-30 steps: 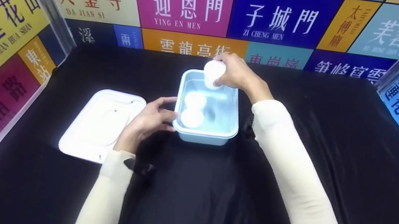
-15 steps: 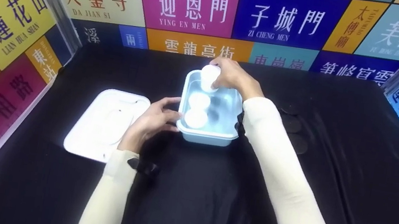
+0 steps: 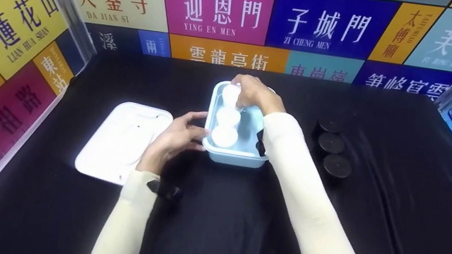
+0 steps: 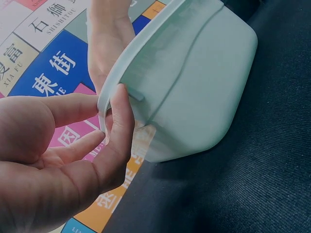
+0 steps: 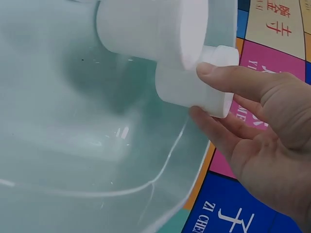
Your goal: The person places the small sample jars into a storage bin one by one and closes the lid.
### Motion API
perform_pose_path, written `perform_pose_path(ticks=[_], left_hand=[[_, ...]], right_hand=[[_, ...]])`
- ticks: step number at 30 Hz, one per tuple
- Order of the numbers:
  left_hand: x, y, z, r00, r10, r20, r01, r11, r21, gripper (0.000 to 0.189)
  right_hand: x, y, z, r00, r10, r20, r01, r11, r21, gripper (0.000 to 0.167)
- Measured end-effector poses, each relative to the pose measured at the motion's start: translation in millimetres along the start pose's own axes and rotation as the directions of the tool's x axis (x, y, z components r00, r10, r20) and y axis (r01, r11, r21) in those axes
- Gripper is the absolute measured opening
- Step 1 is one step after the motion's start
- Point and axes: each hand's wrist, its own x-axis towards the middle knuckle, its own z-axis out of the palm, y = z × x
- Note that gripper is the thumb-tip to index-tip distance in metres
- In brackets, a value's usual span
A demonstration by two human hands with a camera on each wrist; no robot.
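A light blue plastic box (image 3: 252, 131) stands uncovered on the black cloth. Inside, along its left wall, are two white round jars, the near jar (image 3: 224, 135) and the middle jar (image 3: 228, 117). My right hand (image 3: 254, 93) pinches a third white jar (image 5: 194, 87) between thumb and fingers, low in the box's far left corner, in line with the others. Whether its base touches the floor I cannot tell. My left hand (image 3: 177, 135) holds the box's left rim (image 4: 109, 87) with thumb and fingers.
A white lid (image 3: 114, 141) lies flat left of the box, partly behind my left wrist. Several black round pieces, one of them the nearest black disc (image 3: 337, 166), stand in a row to the right. Printed panels (image 3: 216, 9) wall the back and sides.
My right hand has lowered the white jar into the box's far left corner. The forearm has shifted left, uncovering the black round pieces. My left hand keeps its place at the rim.
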Motion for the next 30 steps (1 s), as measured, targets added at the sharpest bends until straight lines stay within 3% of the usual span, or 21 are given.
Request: perform_pose_path(ticks=[11, 30], left_hand=[[1.4, 0.7, 0.9, 1.000, 0.007, 0.004, -0.007, 1.000, -0.008, 0.059], [0.0, -0.3, 0.0, 1.000, 0.000, -0.006, 0.000, 1.000, -0.005, 0.059]], right_hand=[[4.7, 0.5, 1.0, 0.999, -0.031, 0.011, 0.031, 0.998, -0.054, 0.070], [6.5, -6.1, 7.4, 1.000, 0.023, 0.012, -0.021, 0.994, -0.106, 0.069]])
